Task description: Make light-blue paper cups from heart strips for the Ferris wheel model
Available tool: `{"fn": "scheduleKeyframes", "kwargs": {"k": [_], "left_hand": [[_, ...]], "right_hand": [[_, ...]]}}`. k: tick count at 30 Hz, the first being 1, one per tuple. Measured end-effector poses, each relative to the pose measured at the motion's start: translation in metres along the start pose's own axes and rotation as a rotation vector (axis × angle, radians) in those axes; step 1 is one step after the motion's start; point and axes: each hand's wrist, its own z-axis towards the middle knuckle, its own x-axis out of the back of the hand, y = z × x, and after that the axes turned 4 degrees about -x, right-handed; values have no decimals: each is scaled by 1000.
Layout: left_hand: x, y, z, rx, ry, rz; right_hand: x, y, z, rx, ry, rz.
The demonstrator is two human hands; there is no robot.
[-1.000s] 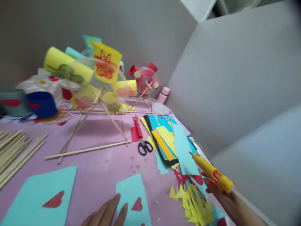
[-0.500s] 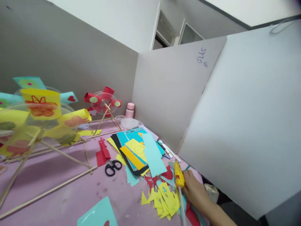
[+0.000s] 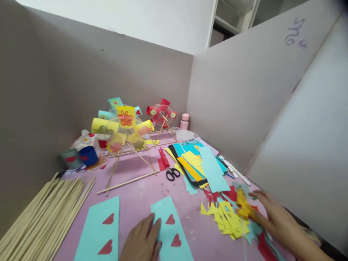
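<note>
My left hand lies flat at the bottom edge, fingers resting on the left side of a cyan paper strip with red hearts glued on. A second, wider cyan strip with hearts lies to its left. My right hand reaches in from the lower right with fingers stretched out, its fingertips at a yellow glue gun. The gun lies on a heap of yellow and red paper scraps. The hand and gun are somewhat blurred.
The pink table is walled by grey boards. Paper-and-stick wheels stand at the back, scissors and a coloured paper stack in the middle, wooden sticks at the left, paper cups and a pink bottle behind.
The view swung right, then back and pulled away. My right hand carried the glue gun to the scrap heap and now rests open by it. My left hand stays on the cyan strip.
</note>
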Motion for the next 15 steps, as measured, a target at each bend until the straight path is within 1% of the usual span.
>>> {"fn": "scheduleKeyframes", "kwargs": {"k": [1, 2, 3, 5, 6, 8, 11, 13, 15], "left_hand": [[4, 3, 1, 44, -36, -40], [8, 6, 1, 83, -72, -80], [11, 8, 2, 117, -104, -111], [15, 11, 3, 158, -141, -150], [16, 12, 4, 168, -147, -164], [16, 12, 5, 192, -156, -198], [11, 11, 3, 228, -146, -256], [8, 11, 1, 257, -130, -306], [7, 12, -1, 294, -114, -372]], "right_hand": [[4, -17, -2, 24, -18, 94], [6, -37, -3, 20, -135, 193], [5, -58, -5, -26, -252, 308], [-6, -96, -7, -135, -520, 542], [-16, -112, -7, -156, -596, 644], [-40, -133, -5, -158, -684, 710], [-75, -146, 1, -155, -795, 720], [-90, -150, 4, -162, -832, 712], [-97, -153, 4, -175, -828, 712]]}}
